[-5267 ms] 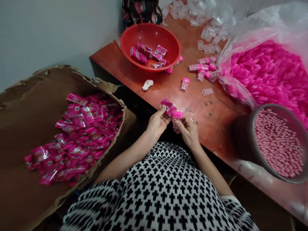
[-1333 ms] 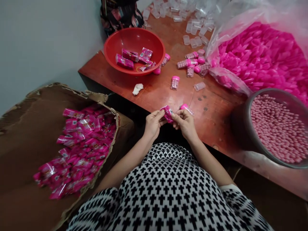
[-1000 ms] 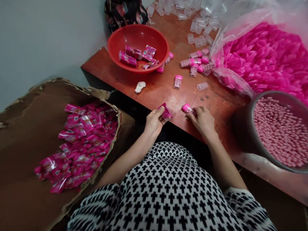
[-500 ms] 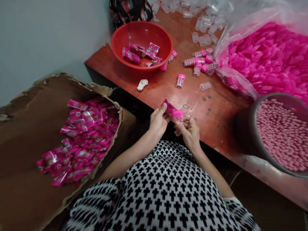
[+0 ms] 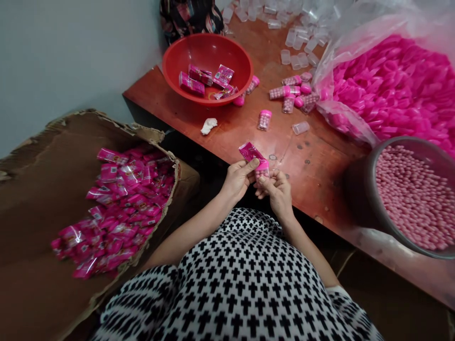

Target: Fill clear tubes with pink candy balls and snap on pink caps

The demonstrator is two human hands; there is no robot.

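Note:
My left hand (image 5: 239, 180) grips a glossy pink foil sachet (image 5: 251, 153) between thumb and fingers. My right hand (image 5: 277, 193) holds a small clear bottle of pink pills with a pink cap (image 5: 262, 169), mostly hidden by my fingers. The bottle's capped end presses against the sachet's lower end, directly above the gap between my hands. Both hands are over the front edge of the reddish wooden table (image 5: 309, 166).
A red bowl (image 5: 209, 47) holds several sachets. Loose filled bottles (image 5: 264, 120), clear bottles (image 5: 298, 59), a bag of pink caps (image 5: 394, 90) and a grey pot of pink pills (image 5: 360, 199) fill the table. A torn cardboard box (image 5: 39, 199) of sachets stands left.
My right hand has come back left from the tabletop with the bottle, and the hands are now together. The bottle's capped end now meets the sachet. The view has shifted slightly.

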